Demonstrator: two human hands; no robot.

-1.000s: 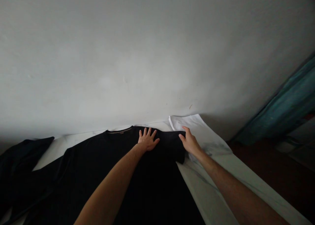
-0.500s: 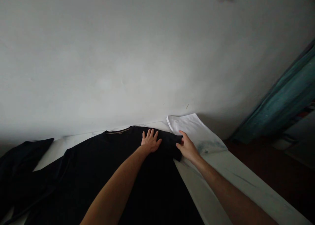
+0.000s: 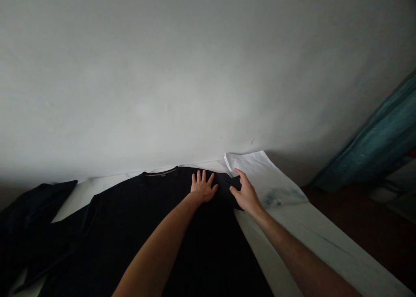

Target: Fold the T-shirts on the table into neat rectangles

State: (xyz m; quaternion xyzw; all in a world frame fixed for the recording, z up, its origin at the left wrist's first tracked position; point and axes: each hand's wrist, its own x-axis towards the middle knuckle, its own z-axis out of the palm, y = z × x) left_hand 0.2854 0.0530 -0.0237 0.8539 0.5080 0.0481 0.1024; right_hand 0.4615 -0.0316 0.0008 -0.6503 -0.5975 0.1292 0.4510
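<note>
A black T-shirt lies spread out, its neckline toward the wall. My left hand is pressed flat on the shirt near the shoulder on the right, fingers spread. At the end of the right sleeve is my right hand. Its thumb and forefinger are apart, with sleeve fabric between them and the thumb resting on the cloth. The other fingers of that hand are partly hidden. Small wrinkles show in the sleeve beside it.
A folded white cloth lies by the wall on the pale, marble-patterned surface. More dark fabric is heaped at the left. A teal curtain hangs at the right, beyond the surface's edge.
My right hand has shifted slightly inward over the sleeve, which is now more wrinkled. My left hand stays flat on the shirt. The whole view has shifted a little.
</note>
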